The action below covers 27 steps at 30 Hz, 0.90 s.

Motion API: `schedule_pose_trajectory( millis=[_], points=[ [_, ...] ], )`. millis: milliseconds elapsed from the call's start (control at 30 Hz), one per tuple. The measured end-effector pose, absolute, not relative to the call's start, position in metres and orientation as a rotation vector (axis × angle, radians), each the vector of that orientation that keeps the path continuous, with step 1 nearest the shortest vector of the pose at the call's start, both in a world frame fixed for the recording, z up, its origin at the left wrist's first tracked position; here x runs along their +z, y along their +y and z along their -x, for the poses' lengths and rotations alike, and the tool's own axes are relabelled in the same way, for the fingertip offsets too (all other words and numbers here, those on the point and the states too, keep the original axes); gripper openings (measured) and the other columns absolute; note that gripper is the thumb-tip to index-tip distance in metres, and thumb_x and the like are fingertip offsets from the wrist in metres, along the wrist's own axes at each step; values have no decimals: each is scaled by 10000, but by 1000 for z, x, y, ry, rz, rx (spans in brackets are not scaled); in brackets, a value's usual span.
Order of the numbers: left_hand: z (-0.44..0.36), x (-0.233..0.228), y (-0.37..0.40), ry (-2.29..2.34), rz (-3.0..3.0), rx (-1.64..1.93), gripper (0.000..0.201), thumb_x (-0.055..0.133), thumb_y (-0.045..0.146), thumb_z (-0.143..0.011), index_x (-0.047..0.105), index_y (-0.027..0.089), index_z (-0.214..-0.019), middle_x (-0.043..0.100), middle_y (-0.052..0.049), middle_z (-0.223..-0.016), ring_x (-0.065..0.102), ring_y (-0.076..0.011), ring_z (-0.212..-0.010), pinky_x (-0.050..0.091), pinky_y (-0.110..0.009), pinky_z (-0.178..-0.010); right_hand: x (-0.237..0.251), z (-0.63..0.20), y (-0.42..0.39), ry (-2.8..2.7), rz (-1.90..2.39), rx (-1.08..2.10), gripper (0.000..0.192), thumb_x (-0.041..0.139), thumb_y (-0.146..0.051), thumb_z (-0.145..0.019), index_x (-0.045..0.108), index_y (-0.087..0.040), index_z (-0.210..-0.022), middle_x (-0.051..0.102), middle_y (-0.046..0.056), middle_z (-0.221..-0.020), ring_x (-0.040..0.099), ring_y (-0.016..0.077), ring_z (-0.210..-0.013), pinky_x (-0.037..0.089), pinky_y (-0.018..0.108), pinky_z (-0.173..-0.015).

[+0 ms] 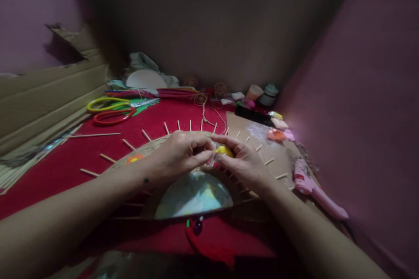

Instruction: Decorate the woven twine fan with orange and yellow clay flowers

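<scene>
My left hand (181, 152) and my right hand (244, 163) meet above a round woven disc (149, 148) with wooden sticks radiating from its rim. Both hands pinch a small yellow lump (224, 150) in a bit of clear wrapping between their fingertips. An orange piece (135, 158) lies on the disc at the left. A pale shiny dome (194, 195) sits at the disc's centre, just below my hands.
The disc rests on red felt (98, 148). Yellow scissors (106, 104) and red scissors (113, 116) lie far left beside corrugated cardboard (42, 100). A pink glue gun (316, 191) lies at right on a brown board (258, 132) with orange and pink clay bits. Twine and pots stand behind.
</scene>
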<state>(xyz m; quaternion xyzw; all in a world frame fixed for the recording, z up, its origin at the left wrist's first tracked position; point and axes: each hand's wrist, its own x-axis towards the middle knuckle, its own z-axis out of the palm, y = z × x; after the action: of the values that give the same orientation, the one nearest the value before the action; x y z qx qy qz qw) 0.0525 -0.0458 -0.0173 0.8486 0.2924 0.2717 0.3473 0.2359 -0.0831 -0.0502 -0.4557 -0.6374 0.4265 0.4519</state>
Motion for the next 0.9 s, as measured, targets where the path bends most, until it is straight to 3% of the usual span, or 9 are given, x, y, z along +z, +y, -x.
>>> schedule_pose_trajectory(
  millis=[133, 433, 667, 900],
  points=[
    [-42, -8, -37, 736, -1669, 605, 179, 640, 328, -784, 623, 163, -718, 459, 56, -459, 371, -40, -381, 260, -157, -351, -49, -238, -78, -1396, 1180, 1061, 341, 623, -204, -699, 626, -205, -1041, 680, 10, -879, 608, 121, -730, 501, 304, -724],
    [-39, -13, -23, 706, -1262, 610, 91, 692, 201, -716, 697, 112, -736, 676, -67, -661, 607, -101, -508, 472, -157, -415, -49, -239, -77, -1283, 1160, 1109, 347, 659, -221, -670, 624, -196, -1014, 685, 25, -906, 638, 159, -816, 508, 349, -799],
    [-42, -14, -26, 618, -1155, 657, 205, 662, 64, -722, 706, 154, -901, 686, -33, -691, 634, -92, -547, 536, -162, -495, -50, -239, -77, -1298, 1135, 1138, 340, 659, -202, -664, 637, -187, -1003, 686, 29, -898, 635, 160, -835, 495, 352, -828],
    [-38, -10, -24, 629, -1181, 692, 83, 643, 152, -792, 688, 113, -734, 632, -19, -602, 561, -58, -452, 502, -146, -427, -50, -241, -76, -1292, 1172, 1109, 341, 673, -222, -642, 651, -205, -982, 685, 16, -875, 617, 142, -748, 504, 326, -735]
  ],
)
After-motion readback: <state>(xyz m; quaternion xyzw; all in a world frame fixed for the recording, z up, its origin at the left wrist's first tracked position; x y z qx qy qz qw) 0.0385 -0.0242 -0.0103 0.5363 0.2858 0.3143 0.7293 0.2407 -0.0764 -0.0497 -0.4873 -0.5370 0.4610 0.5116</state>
